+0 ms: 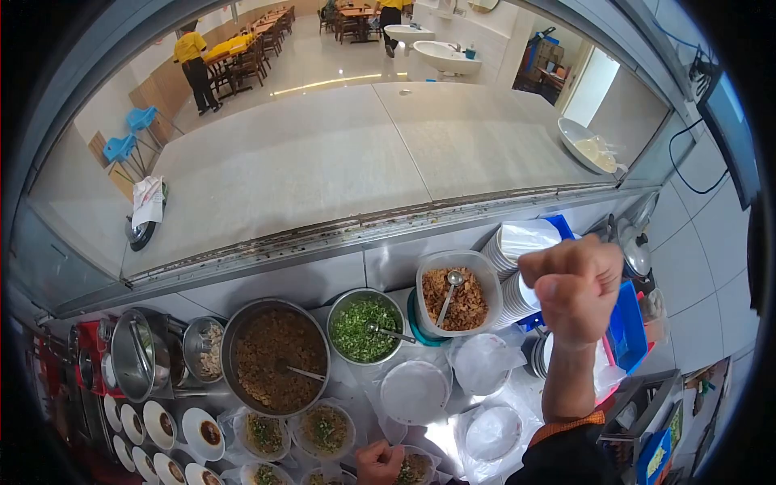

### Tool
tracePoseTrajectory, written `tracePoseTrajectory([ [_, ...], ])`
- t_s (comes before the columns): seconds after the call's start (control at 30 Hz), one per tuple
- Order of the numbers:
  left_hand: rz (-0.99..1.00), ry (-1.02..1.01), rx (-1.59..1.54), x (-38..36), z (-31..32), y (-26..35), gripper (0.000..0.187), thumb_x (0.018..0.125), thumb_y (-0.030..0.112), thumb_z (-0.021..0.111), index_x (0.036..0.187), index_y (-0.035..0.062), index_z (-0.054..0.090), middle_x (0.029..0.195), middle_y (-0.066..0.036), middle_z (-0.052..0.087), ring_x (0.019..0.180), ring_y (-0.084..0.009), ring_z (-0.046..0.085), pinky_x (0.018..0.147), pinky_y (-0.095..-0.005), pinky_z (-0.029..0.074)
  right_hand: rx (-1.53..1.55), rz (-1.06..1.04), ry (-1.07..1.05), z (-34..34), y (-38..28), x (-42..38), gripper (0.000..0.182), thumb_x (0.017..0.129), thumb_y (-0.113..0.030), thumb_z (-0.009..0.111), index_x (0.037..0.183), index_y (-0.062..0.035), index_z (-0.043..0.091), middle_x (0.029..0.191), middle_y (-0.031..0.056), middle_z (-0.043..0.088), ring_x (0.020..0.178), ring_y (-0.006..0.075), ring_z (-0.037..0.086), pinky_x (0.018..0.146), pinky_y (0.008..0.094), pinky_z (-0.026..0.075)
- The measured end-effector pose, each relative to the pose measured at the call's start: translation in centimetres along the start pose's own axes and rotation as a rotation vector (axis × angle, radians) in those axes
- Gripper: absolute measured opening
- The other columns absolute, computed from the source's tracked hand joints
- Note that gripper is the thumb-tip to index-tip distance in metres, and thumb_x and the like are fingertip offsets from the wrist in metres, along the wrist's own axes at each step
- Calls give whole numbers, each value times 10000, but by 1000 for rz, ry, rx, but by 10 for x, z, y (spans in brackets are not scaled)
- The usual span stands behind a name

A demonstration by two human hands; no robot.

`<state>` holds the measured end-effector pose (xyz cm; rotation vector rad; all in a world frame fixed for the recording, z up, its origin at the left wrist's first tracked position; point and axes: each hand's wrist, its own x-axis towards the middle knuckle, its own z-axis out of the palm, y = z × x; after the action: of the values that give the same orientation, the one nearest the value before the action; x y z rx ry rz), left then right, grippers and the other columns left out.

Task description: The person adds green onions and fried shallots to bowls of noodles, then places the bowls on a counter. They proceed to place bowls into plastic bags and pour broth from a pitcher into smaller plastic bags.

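Right hand (575, 283): right of centre, raised; fingers clenched into a fist, thumb folded in, no gap between them; nothing shows in it, and whether something small is enclosed cannot be told. Left hand (380, 463): bottom edge, centre, cut by the frame; fingers curled at a filled bowl (434, 459), likely placed there for close work on the dish; whether they grasp anything cannot be told. Filled bowls, several: bottom centre, brown topping and chopped green over the contents, grouped within reach of the left hand. Lined bowls (415, 392), three: lower centre and right of it, clear plastic across them, presumably to keep the insides clean. Pan (368, 360) of greens (356, 323): centre, spoon (396, 333) handle towards the lower right, seemingly for quick pick-up. Pot (226, 360) of mince (267, 352): left of the pan, ladle (307, 373) laid in, handle likewise turned. Tub (494, 283) of brown crumbs (469, 307): above the lined bowls, metal scoop (454, 279) resting in it. Stacked bowls (517, 301): between tub and fist, nested, probably to save room. Blue bin (629, 327): right, beyond the fist. Sauce dishes (192, 422): lower left, in rows, dark liquid within. Counter (307, 153): upper half, across the frame. Person (191, 48): upper left, in yellow top, beyond the counter.
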<state>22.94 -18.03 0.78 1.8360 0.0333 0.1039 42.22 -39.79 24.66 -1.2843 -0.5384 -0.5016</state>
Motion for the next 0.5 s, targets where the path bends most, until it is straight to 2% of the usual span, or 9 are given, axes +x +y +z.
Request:
tracePoseTrajectory([
  [0.1,136,92,21,-1,2,-8,369,830,95,640,604,67,350,527,-10,285,477,-102,279,417,-296,262,7,75,21,-13,7,-20,447,624,157,526,519,-107,181,466,-25,255,433,82,166,431,286,155],
  [0.17,118,26,-61,3,-1,4,305,827,87,632,614,59,416,528,-4,340,484,-98,313,426,-289,295,26,121,39,-21,13,-30,475,634,193,531,526,-102,175,471,-28,268,439,70,206,432,274,181],
  [0.23,39,-121,-41,6,-11,4,396,761,37,666,529,51,345,477,-13,335,480,-76,316,440,-270,255,-81,220,107,-28,16,-49,472,652,176,536,525,-106,180,482,-31,285,456,66,231,430,264,199],
  [0.27,54,-117,-30,8,-11,5,404,759,62,680,533,46,346,477,-49,338,444,-134,318,425,-294,263,-89,262,155,-32,23,-62,459,688,143,547,528,-108,198,500,-35,304,477,55,252,430,252,226],
  [0.3,48,-123,-14,5,-13,9,414,757,86,694,536,41,346,477,-85,341,408,-192,320,411,-318,271,-214,347,201,-34,27,-74,446,718,98,572,536,-107,220,518,-42,304,500,49,263,439,241,254],
  [0.4,-86,-245,-94,1,-26,17,320,765,123,675,578,35,430,532,-51,398,478,-144,375,458,-290,296,-506,515,62,-43,41,-99,371,751,12,647,611,-91,320,612,-65,343,583,39,310,501,220,284],
  [0.43,-146,-305,-173,8,-28,19,288,771,133,661,594,35,456,562,-43,430,516,-127,406,483,-276,310,-425,632,98,-43,48,-101,327,747,3,658,648,-102,365,625,-72,372,593,33,358,513,211,312],
  [0.47,-127,-340,-247,14,-29,22,248,774,137,646,622,32,480,611,-43,467,568,-121,430,528,-264,328,-381,606,140,-44,61,-104,197,749,-49,671,706,-71,479,647,-32,470,617,51,442,554,217,379],
  [0.5,-103,-368,-318,23,-30,26,210,778,140,632,651,30,505,660,-43,503,621,-116,454,573,-251,346,-379,614,151,-50,70,-103,197,749,-49,671,706,-71,479,647,-32,470,617,51,442,554,217,379],
])
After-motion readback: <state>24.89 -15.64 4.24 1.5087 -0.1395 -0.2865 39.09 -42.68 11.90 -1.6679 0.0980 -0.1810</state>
